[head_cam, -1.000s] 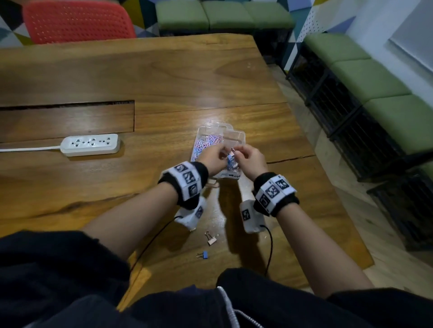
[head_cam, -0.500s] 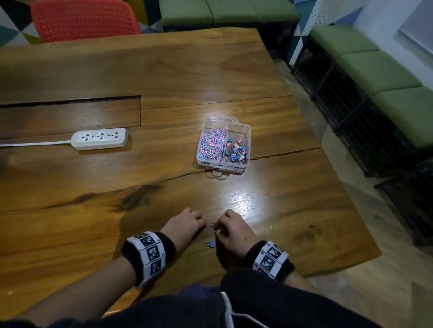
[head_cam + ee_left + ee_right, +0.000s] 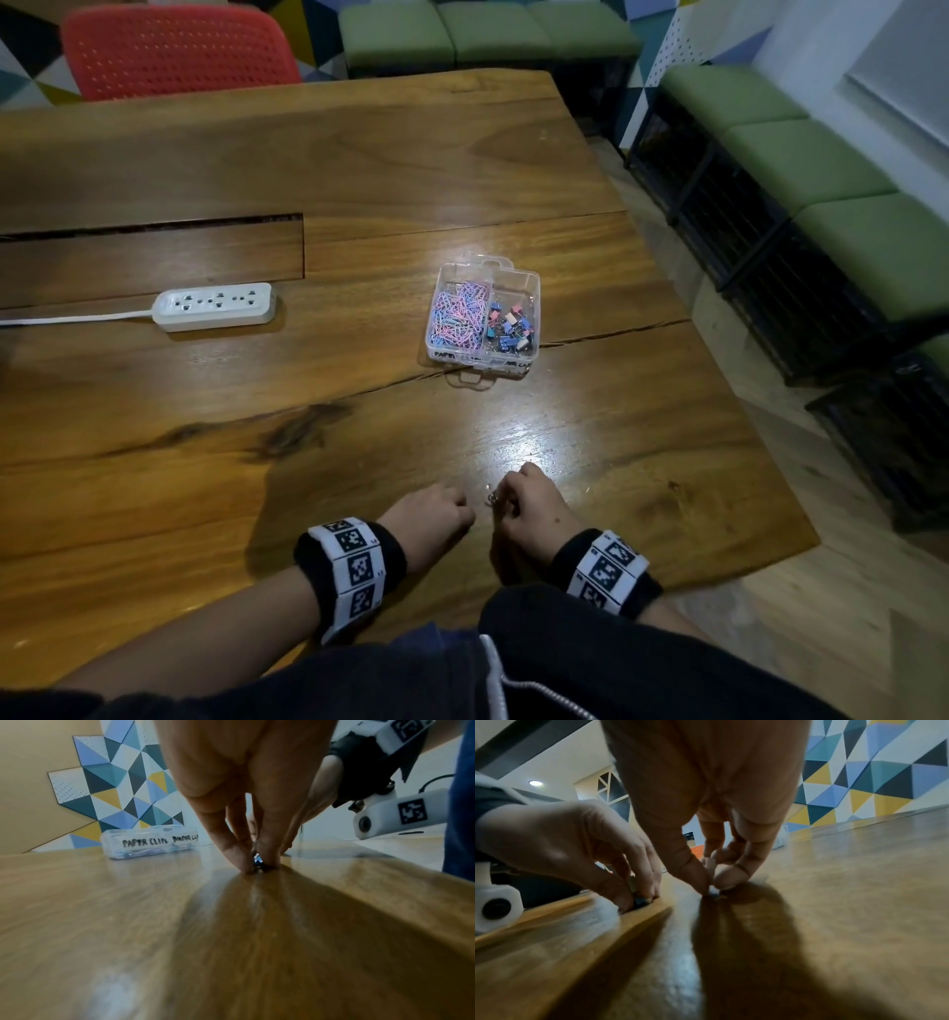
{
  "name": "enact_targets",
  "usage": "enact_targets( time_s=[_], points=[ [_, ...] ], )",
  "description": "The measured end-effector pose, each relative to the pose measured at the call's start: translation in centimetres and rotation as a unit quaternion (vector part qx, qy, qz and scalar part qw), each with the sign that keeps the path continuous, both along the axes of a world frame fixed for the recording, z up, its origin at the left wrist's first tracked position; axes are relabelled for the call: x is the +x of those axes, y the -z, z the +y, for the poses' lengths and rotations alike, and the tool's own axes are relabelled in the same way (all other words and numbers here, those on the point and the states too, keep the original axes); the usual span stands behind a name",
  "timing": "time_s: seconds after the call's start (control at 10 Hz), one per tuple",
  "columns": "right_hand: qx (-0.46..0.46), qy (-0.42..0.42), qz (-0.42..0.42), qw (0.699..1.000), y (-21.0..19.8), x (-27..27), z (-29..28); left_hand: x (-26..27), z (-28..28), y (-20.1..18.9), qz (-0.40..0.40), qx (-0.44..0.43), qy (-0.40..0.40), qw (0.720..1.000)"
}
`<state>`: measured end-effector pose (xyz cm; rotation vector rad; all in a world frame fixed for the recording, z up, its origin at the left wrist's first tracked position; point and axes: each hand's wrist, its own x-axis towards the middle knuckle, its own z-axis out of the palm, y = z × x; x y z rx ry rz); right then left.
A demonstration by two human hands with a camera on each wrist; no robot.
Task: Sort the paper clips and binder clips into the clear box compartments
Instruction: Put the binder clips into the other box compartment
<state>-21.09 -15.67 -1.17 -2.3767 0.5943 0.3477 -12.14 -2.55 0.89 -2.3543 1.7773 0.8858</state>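
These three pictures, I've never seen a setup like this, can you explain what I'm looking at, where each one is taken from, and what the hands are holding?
No machine here: a person wears a camera on the head and one on each wrist, on bands with black-and-white markers. The head view looks down on a wooden table with a clear box, paper clips in its left compartment and binder clips in its right, and a white power strip. The two low pictures look along each hand from its wrist. The left hand pinches a small blue binder clip against the table; the right hand pinches another small clip, its colour unclear.
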Motion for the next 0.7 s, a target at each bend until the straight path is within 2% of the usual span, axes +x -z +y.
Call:
enact_targets(
  time_s=[0.1, 0.2, 0.3, 0.4, 0.5, 0.6, 0.7],
  points=[
    [0.014, 0.016, 0.009, 1.0, -0.8, 0.7, -0.6, 0.5, -0.5, -0.9, 0.026, -0.011, -0.043, 0.999],
    [0.022, 0.044, -0.007, 0.999, -2.3, 2.6, -2.1, 2.2, -2.6, -2.3, 0.07, -0.081, -0.172, 0.979],
    [0.028, 0.097, -0.047, 0.994, -3.9, 5.5, -4.1, 4.6, -6.3, -4.0, 0.107, -0.168, -0.293, 0.935],
    [0.009, 0.146, -0.093, 0.985, -5.5, 8.4, -6.4, 7.0, -10.2, -5.5, 0.152, -0.22, -0.367, 0.891],
    [-0.06, 0.161, -0.152, 0.973, -6.9, 11.3, -8.4, 9.1, -13.5, -6.6, 0.152, -0.251, -0.403, 0.867],
    [-0.029, 0.182, -0.165, 0.969, -6.9, 13.2, -9.6, 10.8, -16.0, -6.6, 0.178, -0.24, -0.445, 0.844],
    [0.002, 0.189, -0.145, 0.971, -5.7, 12.8, -9.7, 11.3, -16.5, -5.6, 0.192, -0.181, -0.426, 0.865]
  ],
)
